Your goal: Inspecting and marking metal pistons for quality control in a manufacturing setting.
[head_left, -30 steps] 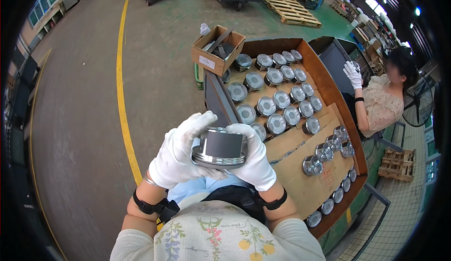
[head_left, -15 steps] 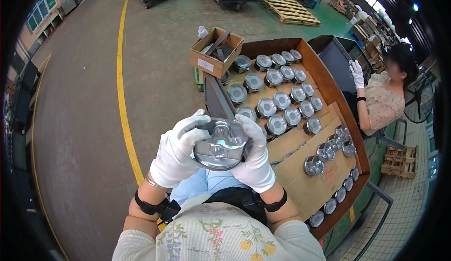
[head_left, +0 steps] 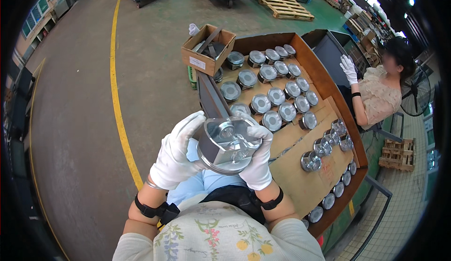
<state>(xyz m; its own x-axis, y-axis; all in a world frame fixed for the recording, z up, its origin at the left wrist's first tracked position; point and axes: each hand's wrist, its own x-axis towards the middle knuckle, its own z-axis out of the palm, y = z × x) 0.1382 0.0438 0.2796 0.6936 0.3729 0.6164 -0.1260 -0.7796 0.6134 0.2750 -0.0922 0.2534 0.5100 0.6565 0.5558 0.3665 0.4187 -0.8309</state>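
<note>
Piston point(head_left: 229, 144) sits between your two white-gloved hands, held up in front of your lap and tilted so that its hollow underside faces upward and its ringed end points down. Your left hand point(head_left: 178, 152) is partly curled, fingers and palm closed against the near-left side of the metal. Your right hand point(head_left: 258, 156) is bent around the opposite side, fingers over the edge, so the two grip it together. A black strap point(head_left: 149, 209) circles your left wrist, and a matching black band point(head_left: 272, 201) circles the right. Just beyond and to the right of your right hand lies a large bin with a brown wall point(head_left: 318, 75). In it, rows of crown-up pistons point(head_left: 271, 121) stand ahead of that hand, and a cardboard sheet point(head_left: 291, 178) spreads beside it. Farther right of the hand, a small group of upturned pistons point(head_left: 311, 161) rests on the cardboard. Ahead of your left hand, at the bin's corner, is a small open box point(head_left: 211, 67) holding dark strips point(head_left: 210, 40). Well to the right of your hands sits a co-worker point(head_left: 380, 96) with one gloved hand point(head_left: 349, 69) raised.
</note>
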